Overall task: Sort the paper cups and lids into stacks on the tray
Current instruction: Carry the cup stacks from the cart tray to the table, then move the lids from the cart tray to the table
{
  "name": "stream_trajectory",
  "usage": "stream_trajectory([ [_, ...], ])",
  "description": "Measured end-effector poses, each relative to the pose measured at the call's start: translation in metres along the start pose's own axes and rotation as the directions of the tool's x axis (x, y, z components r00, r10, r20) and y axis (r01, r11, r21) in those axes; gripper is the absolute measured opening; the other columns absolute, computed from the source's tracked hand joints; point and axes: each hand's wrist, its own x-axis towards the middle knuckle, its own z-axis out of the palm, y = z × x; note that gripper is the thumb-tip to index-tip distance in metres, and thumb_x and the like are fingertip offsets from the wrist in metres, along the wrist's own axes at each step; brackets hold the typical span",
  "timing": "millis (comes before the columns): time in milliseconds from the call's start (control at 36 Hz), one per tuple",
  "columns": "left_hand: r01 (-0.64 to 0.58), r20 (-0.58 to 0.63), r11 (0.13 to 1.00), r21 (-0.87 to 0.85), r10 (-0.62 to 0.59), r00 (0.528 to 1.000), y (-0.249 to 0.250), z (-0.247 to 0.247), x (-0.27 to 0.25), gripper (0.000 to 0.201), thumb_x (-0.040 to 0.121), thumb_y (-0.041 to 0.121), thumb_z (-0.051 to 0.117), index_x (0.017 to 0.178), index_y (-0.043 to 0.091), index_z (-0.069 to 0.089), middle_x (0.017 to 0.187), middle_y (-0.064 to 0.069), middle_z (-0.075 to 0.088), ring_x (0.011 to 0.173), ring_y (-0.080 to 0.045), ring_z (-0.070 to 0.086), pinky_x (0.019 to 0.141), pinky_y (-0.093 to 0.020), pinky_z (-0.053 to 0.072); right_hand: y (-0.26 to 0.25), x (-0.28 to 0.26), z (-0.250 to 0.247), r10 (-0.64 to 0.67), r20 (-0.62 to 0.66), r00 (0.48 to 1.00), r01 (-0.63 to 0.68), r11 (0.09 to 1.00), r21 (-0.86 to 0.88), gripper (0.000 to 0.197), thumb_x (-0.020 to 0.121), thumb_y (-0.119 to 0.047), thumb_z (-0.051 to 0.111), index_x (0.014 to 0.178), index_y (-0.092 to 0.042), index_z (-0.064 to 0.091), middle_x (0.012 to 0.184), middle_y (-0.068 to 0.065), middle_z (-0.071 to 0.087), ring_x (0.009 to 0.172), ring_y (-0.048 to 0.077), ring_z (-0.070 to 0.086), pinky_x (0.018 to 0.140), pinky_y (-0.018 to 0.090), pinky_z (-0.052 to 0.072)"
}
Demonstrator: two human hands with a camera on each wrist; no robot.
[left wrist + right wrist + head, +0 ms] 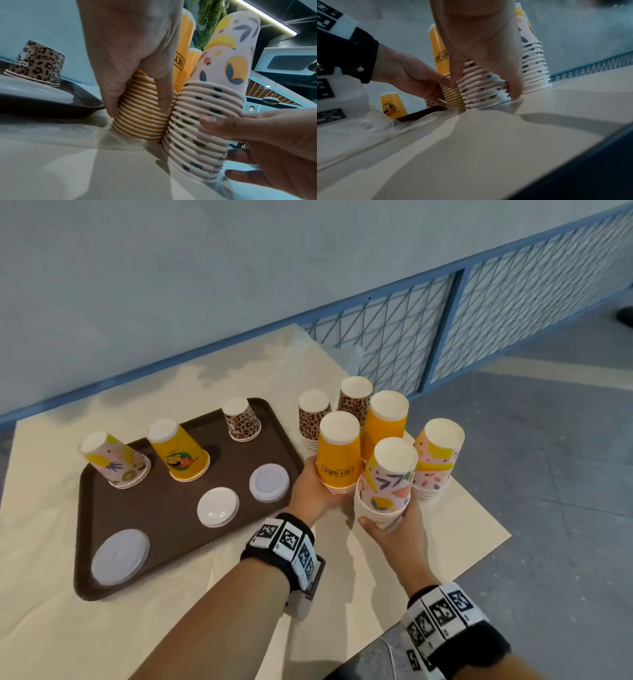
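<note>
My left hand curls round the orange cup stack and my right hand round the patterned stack, both beside the tray; next, probably carrying them across upright.

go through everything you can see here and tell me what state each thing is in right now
Left hand: grips orange cup stack, upside down.
Right hand: grips pink patterned stack, upside down.
Tray: holds three inverted cups, three lid piles.
Leopard stacks: off tray, untouched.
</note>
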Motion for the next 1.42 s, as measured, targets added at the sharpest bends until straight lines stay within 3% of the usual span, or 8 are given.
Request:
stream_trajectory([
  [167, -0.088, -0.045, 0.996, 0.03, 0.09, 0.995, -0.011, -0.021, -0.021, 0.086, 0.069, 0.011, 0.081, 0.14, 0.01, 0.033, 0.138, -0.009, 0.05, 0.127, -0.024, 0.049, 0.107, -0.04, 0.042, -0.016, -0.035, 0.002, -0.214, -0.223, 0.951, 0.196, 0.975, -0.102, 0.101, 0.061, -0.022, 0.086, 0.141, -0.009, 0.025, 0.141, 0.015, 0.029, 0.134, 0.026, 0.027, 0.11, 0.031, 0.028],
  [278, -0.193, -0.177, 0.968, 0.158, 0.22, 0.959, -0.019, -0.047, -0.043, 0.054, 0.08, 0.014, 0.07, 0.129, 0.013, 0.048, 0.118, 0.006, 0.051, 0.111, -0.01, 0.052, 0.093, -0.021, 0.042, -0.035, -0.058, 0.011, -0.413, -0.237, 0.879, 0.413, 0.909, -0.055, 0.071, 0.07, -0.04, 0.069, 0.125, -0.012, 0.033, 0.127, 0.016, 0.035, 0.123, 0.019, 0.034, 0.109, 0.016, 0.025],
  [528, -0.222, -0.428, 0.872, 0.437, 0.418, 0.801, -0.07, -0.147, -0.111, 0.033, 0.085, 0.028, 0.056, 0.115, 0.016, 0.059, 0.115, -0.001, 0.06, 0.107, -0.016, 0.052, 0.09, -0.029, 0.044, -0.077, -0.103, 0.104, -0.589, 0.245, 0.77, 0.605, 0.796, 0.01, 0.061, 0.075, -0.044, 0.062, 0.126, -0.02, 0.038, 0.127, 0.01, 0.043, 0.121, 0.008, 0.035, 0.105, 0.019, 0.03],
  [722, 0.001, -0.621, 0.882, 0.47, 0.33, 0.711, -0.13, -0.27, -0.188, 0.033, 0.09, 0.026, 0.056, 0.12, 0.014, 0.055, 0.122, -0.004, 0.055, 0.112, -0.019, 0.049, 0.091, -0.014, 0.027, -0.141, -0.157, 0.217, -0.647, 0.556, 0.522, 0.7, 0.697, 0.154, 0.071, 0.077, -0.049, 0.059, 0.139, -0.026, 0.033, 0.146, 0.0, 0.032, 0.135, 0.01, 0.028, 0.11, 0.033, 0.027],
  [861, 0.214, -0.731, 0.875, 0.435, 0.204, 0.651, -0.18, -0.362, -0.248, 0.031, 0.09, 0.018, 0.059, 0.118, 0.004, 0.056, 0.12, -0.014, 0.056, 0.113, -0.03, 0.051, 0.093, -0.031, 0.037, -0.185, -0.2, 0.304, -0.624, 0.69, 0.368, 0.736, 0.648, 0.194, 0.075, 0.08, -0.054, 0.055, 0.143, -0.02, 0.029, 0.151, 0.006, 0.027, 0.14, 0.019, 0.024, 0.113, 0.036, 0.024],
  [1028, 0.479, -0.648, 0.756, 0.446, -0.097, 0.755, -0.245, -0.442, -0.302, 0.035, 0.091, 0.018, 0.057, 0.123, 0.006, 0.053, 0.122, -0.014, 0.057, 0.116, -0.029, 0.051, 0.09, -0.031, 0.037, -0.216, -0.249, 0.4, -0.504, 0.83, 0.237, 0.724, 0.662, 0.195, 0.067, 0.087, -0.042, 0.057, 0.142, -0.018, 0.028, 0.148, 0.005, 0.032, 0.135, 0.026, 0.032, 0.11, 0.045, 0.031],
  [1167, 0.492, -0.446, 0.582, 0.648, -0.233, 0.864, -0.277, -0.469, -0.317, 0.032, 0.087, 0.021, 0.057, 0.118, 0.011, 0.058, 0.122, -0.007, 0.059, 0.117, -0.024, 0.053, 0.095, -0.027, 0.036, -0.224, -0.282, 0.453, -0.344, 0.923, 0.173, 0.733, 0.671, 0.113, 0.069, 0.089, -0.037, 0.057, 0.145, -0.014, 0.025, 0.15, 0.008, 0.031, 0.138, 0.027, 0.03, 0.113, 0.042, 0.029],
  [1417, 0.353, -0.202, 0.392, 0.849, -0.377, 0.904, -0.289, -0.478, -0.3, 0.031, 0.083, 0.021, 0.057, 0.11, 0.006, 0.058, 0.116, -0.013, 0.063, 0.105, -0.029, 0.061, 0.091, -0.035, 0.048, -0.221, -0.311, 0.508, -0.003, 0.977, 0.211, 0.774, 0.611, -0.166, 0.072, 0.086, -0.038, 0.059, 0.143, -0.012, 0.023, 0.141, 0.016, 0.044, 0.128, 0.034, 0.043, 0.105, 0.044, 0.039],
])
